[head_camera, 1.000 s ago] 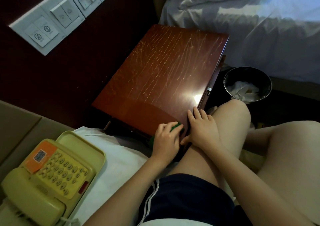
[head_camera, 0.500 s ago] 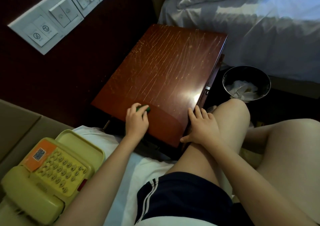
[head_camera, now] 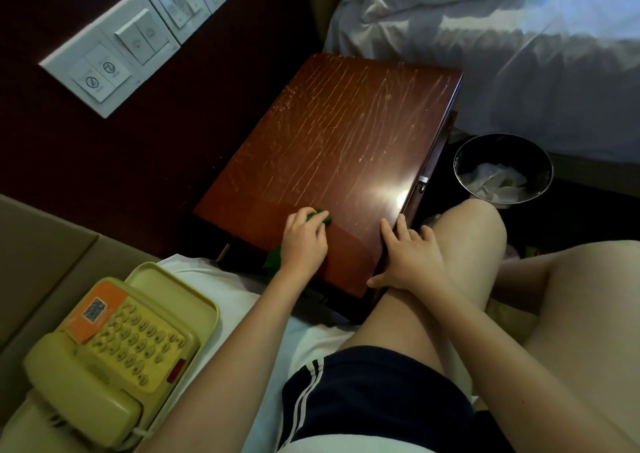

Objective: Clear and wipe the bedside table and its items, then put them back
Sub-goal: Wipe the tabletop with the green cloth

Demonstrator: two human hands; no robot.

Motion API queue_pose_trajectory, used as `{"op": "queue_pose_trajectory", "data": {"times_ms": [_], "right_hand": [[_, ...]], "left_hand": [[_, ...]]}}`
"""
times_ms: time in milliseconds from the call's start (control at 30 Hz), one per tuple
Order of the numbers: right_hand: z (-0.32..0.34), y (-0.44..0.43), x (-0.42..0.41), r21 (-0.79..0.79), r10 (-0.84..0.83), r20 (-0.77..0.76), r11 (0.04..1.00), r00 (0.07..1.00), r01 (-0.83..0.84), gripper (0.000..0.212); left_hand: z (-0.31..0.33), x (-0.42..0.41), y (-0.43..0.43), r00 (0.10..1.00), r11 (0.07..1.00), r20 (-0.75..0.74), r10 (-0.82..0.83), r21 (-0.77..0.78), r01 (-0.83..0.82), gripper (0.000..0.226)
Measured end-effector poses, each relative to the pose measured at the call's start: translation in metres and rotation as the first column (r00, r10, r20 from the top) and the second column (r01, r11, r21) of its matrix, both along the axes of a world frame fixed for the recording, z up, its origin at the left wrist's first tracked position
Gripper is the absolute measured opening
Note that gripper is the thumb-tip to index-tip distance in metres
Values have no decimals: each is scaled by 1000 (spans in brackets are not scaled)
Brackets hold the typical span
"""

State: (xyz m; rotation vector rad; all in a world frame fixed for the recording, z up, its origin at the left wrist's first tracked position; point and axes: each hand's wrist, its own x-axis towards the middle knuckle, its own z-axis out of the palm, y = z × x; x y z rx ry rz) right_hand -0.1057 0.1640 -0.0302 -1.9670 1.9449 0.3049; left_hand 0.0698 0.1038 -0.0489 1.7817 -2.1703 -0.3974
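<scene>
Under the left hand [head_camera: 304,244] a green cloth [head_camera: 322,216] is pressed onto the desk [head_camera: 346,133], close to its near edge. The fingers [head_camera: 299,217] curl over the cloth and grip it. It runs lengthwise from just past the fingertips back beneath the palm, its tail hanging off the desk edge beside the wrist. Right of those fingers, the right hand [head_camera: 412,262] lies flat on the desk's near corner, fingers straight, slightly spread, holding nothing. The desk's long axis points away from both hands toward the bed [head_camera: 519,54]. Left of the left forearm sits a yellow telephone [head_camera: 114,348].
</scene>
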Motion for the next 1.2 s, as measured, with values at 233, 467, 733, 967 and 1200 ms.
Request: {"op": "queue_pose_trajectory", "data": {"times_ms": [233,467,733,967,1200], "right_hand": [[0,1,-3,-1,22,-3,1000,1000,-22,117],[-1,0,-12,-38,-2,34,999,999,3,113],[-2,-1,-12,-48,-12,52,999,999,14,107],[1,-2,-10,-65,-30,51,997,998,33,101],[-1,1,-11,-62,-43,49,997,998,46,101]], "left_hand": [[-5,-17,35,947,947,9,-320,-26,320,33],[-11,7,51,912,909,86,-400,-90,407,34],[-3,-9,8,995,996,-28,93,-9,-93,33],[-3,-44,27,999,999,-23,-43,-14,42,34],[-4,-17,57,932,932,12,-361,-2,361,35]]}}
